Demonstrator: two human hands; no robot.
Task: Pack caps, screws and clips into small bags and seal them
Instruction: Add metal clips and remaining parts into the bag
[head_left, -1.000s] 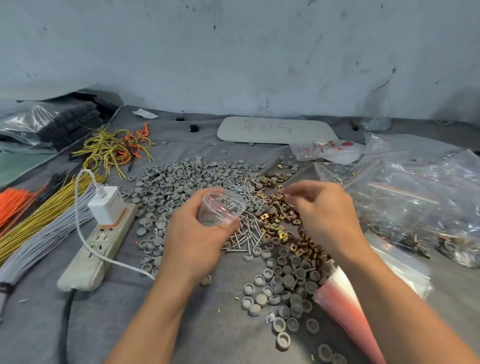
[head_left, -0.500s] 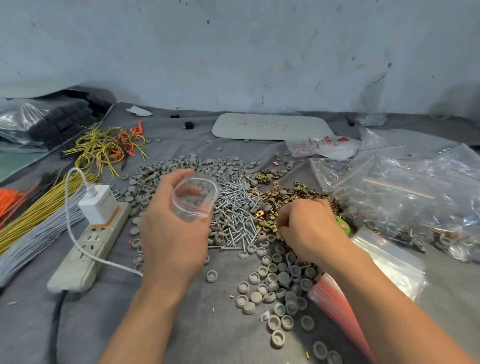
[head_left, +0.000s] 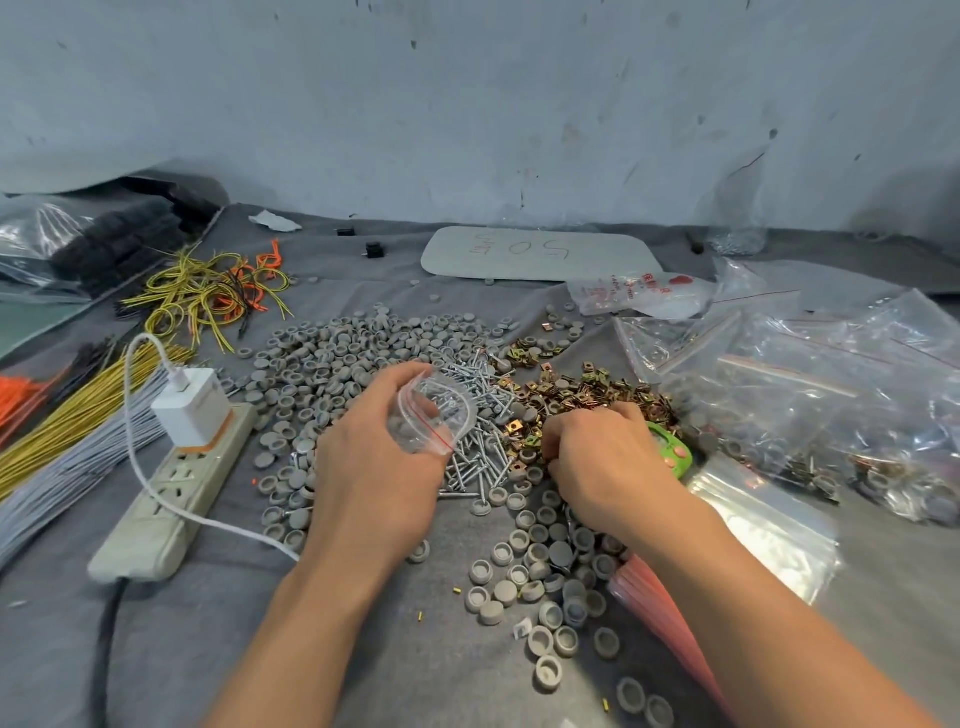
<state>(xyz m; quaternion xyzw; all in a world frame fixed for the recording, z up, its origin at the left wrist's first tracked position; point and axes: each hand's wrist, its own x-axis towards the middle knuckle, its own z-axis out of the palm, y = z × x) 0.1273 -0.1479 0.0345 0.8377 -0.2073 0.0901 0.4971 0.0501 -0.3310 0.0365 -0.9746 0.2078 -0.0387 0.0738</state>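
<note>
The right hand has come down onto the pile, fingers curled where the gold clips meet the grey caps, so it looks ready to scoop more in; what it holds is hidden. The left hand pinches the small bag, mouth open, just above the screws. The bag is thin, clear and crinkly, the caps round little cups, the screws shiny and thin.

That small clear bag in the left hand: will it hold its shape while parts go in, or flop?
Probably floppy: the small clear bag is thin film, its mouth apparently open only where the left hand grips it. Likely very light, so a push would crumple or slide it. The glossy film may be slippery.
</note>
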